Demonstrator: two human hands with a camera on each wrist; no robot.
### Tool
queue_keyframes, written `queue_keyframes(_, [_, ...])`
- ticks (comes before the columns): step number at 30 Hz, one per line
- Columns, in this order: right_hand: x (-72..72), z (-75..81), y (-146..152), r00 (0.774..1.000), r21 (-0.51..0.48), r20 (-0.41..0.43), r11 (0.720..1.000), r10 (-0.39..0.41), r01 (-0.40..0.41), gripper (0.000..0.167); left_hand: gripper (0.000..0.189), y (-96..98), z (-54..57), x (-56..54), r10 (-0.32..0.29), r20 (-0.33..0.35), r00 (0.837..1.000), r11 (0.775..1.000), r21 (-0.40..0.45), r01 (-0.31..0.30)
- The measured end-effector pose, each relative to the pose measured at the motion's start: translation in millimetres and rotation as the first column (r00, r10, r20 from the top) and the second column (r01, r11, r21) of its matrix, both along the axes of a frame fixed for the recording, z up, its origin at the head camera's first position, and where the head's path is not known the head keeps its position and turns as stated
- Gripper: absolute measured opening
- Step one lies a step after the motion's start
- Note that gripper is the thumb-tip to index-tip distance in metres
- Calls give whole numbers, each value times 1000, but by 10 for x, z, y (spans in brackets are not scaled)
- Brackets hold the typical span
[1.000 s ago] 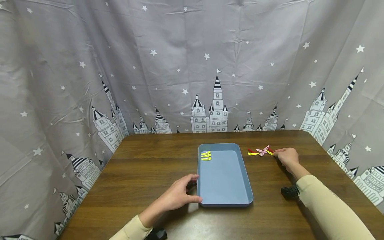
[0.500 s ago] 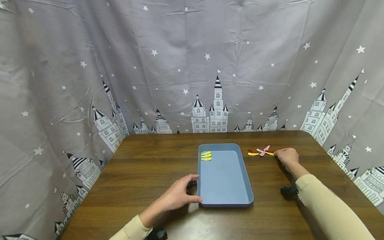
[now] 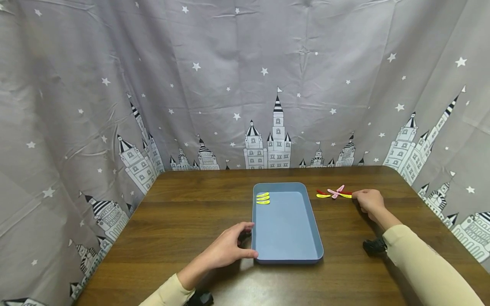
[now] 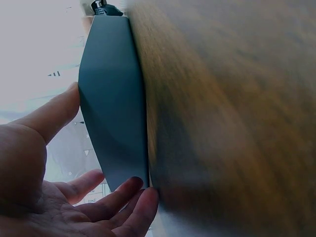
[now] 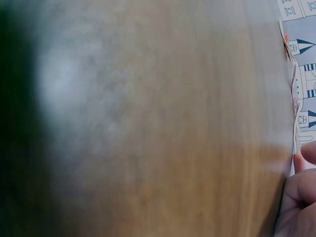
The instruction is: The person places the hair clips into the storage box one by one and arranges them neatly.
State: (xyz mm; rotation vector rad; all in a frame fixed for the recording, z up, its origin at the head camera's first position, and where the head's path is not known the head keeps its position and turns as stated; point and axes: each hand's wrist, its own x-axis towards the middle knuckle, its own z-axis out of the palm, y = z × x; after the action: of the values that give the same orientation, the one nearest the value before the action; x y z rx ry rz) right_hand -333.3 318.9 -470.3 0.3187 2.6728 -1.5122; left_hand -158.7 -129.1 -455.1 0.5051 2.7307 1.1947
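Observation:
At the right of the table, my right hand (image 3: pixel 369 201) pinches the end of a yellow hair clip (image 3: pixel 346 196). That clip lies beside a pink hair clip (image 3: pixel 340 188) crossed over another, with a red hair clip (image 3: pixel 346 193) just behind it. In the right wrist view, the fingers (image 5: pixel 298 195) show only at the lower right edge. My left hand (image 3: pixel 229 247) rests against the left wall of a blue-grey tray (image 3: pixel 316 229), thumb at the rim (image 4: pixel 64 106) and fingertips low on its side. Inside the tray's far left corner lie several yellow hair clips (image 3: pixel 263 198).
Another yellow clip (image 3: pixel 323 196) and a red clip (image 3: pixel 321 192) lie left of the pink ones, between them and the tray. The wooden table (image 3: pixel 199 204) ends at a grey curtain (image 3: pixel 214 85) printed with castles and stars.
My right hand has shifted slightly to the right. The yellow clip at its fingertips lies more level, and more of it shows. The left hand and tray have stayed in place.

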Motion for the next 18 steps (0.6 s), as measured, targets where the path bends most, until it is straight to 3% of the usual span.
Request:
queue_keyframes(8, [22,22,24,999,-38,8,998,45,-44,34,82,-2,6,-12,-3,4,1000,1000,-6,3])
queue_keyframes(18, [8,-15,72,991,-80,-11,988,132,-132,45,81,-1,10,-6,-2,10,1000,1000,-7,2])
